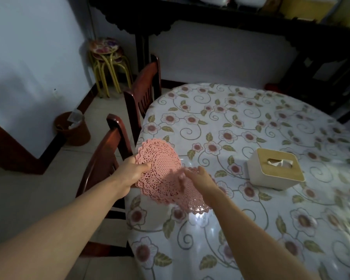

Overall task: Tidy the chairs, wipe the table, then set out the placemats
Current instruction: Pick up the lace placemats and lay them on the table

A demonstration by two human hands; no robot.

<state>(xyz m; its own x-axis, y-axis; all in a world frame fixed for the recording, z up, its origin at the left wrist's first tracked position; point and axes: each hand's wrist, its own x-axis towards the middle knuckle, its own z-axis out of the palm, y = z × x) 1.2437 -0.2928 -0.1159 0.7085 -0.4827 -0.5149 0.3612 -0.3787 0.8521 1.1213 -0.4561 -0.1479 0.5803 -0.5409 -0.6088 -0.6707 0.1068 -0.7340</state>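
Placemats (pixel 166 174), pink and lacy, sit fanned in a small stack between your two hands, held above the near left edge of the table (pixel 251 122). Your left hand (pixel 132 174) pinches the stack's left rim, thumb on top and fingers curled underneath. Your right hand (pixel 202 179) has its fingers closed on the edge of the lower mats, though blur hides how firmly. Under them the floral cloth shines with reflected light. Just to the right a white tissue box (pixel 275 168) with a wooden lid rests on the cloth. To your left two dark wooden chairs (pixel 117 142) stand against the table's edge. Farther off, a brown bin (pixel 73 128) sits by the wall, and stacked stools (pixel 107 57) stand in the corner.
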